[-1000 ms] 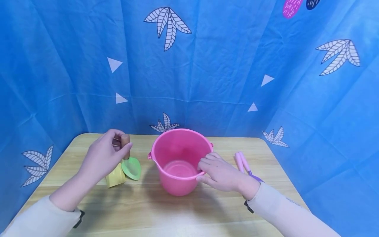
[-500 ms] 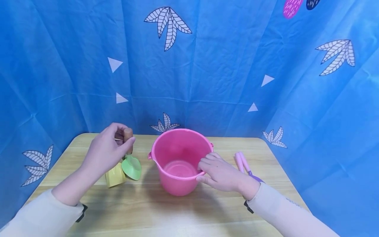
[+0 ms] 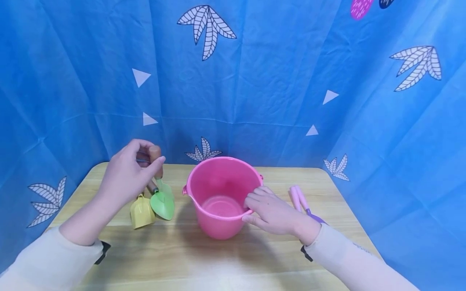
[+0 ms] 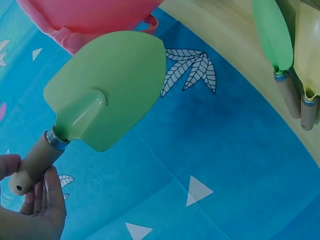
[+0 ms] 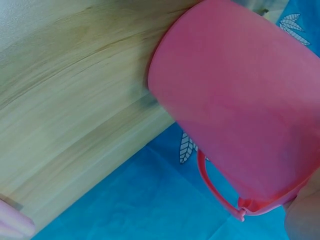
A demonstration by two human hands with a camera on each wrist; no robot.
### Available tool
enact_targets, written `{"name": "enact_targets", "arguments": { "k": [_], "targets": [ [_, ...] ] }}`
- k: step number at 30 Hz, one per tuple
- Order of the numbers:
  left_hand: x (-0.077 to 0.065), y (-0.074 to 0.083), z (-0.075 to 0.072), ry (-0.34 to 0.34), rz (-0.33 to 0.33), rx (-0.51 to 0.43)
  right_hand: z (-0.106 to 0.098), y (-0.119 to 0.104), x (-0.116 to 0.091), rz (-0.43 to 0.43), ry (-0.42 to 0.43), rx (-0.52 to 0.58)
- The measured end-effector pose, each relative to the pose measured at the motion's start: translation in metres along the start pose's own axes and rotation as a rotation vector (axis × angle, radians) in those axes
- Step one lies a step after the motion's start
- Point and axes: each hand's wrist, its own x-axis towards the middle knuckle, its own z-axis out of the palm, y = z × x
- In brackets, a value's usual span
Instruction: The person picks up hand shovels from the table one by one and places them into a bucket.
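Pink bucket (image 3: 220, 228) sits mid-frame, right hand (image 3: 269, 212) gripping its rim (image 3: 223, 218), while the left hand (image 3: 123, 171), left of centre, is pinching a green trowel (image 4: 112, 75) by its wooden handle (image 4: 39, 159).

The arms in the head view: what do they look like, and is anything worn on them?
They are a person's: the left hand and right hand are ungloved. The left sleeve and right sleeve are off-white. A small black piece shows at each cuff. Faint grey-blue marking on the right sleeve is too small to read.
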Motion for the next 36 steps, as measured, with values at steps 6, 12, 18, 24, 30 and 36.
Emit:
{"name": "enact_targets", "arguments": {
  "k": [6,12,18,24,30,36],
  "targets": [
    [0.004,0.007,-0.001,0.015,0.026,-0.003,-0.001,0.000,0.001,-0.004,-0.003,-0.002],
    [0.008,0.014,-0.001,0.046,0.076,0.013,-0.003,0.000,0.002,-0.006,-0.001,0.003],
    [0.011,0.020,-0.002,0.081,0.130,0.016,-0.003,0.000,0.002,-0.002,-0.002,0.001],
    [0.015,0.028,-0.003,0.096,0.165,0.028,-0.003,0.000,0.002,0.001,-0.006,0.006],
    [0.017,0.037,-0.003,0.099,0.170,0.003,-0.003,0.000,0.002,0.004,-0.012,0.017],
    [0.018,0.046,0.001,0.083,0.176,-0.032,-0.001,0.001,0.002,-0.002,-0.006,0.012]
  ]
}}
